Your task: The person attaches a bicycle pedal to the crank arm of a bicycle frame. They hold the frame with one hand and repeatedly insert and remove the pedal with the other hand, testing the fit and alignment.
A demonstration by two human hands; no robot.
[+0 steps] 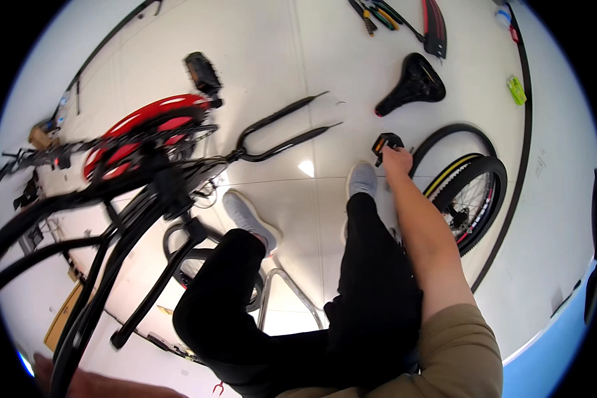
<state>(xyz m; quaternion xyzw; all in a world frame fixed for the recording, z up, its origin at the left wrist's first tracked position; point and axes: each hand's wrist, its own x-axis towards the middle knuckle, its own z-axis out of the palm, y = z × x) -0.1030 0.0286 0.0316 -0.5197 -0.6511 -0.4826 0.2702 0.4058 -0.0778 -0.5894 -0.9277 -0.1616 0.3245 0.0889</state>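
green packet [516, 89] flat on floor, far right | right hand [397, 159] clasps black pedal [385, 143] beside wheel [471, 192] | left hand [60, 379] grips bike frame [113, 252]

Bright, even overhead light; one small glare patch on the white floor [306, 168]. The frame [123, 219] at left is motion-blurred. Fisheye bends edges; corners black.

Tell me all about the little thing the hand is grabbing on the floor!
It is a bike pedal, small and black with an orange reflector on one side. It sits low near the white floor, just past the grey shoe. The right hand closes on it from behind. A bike wheel lies right beside it.
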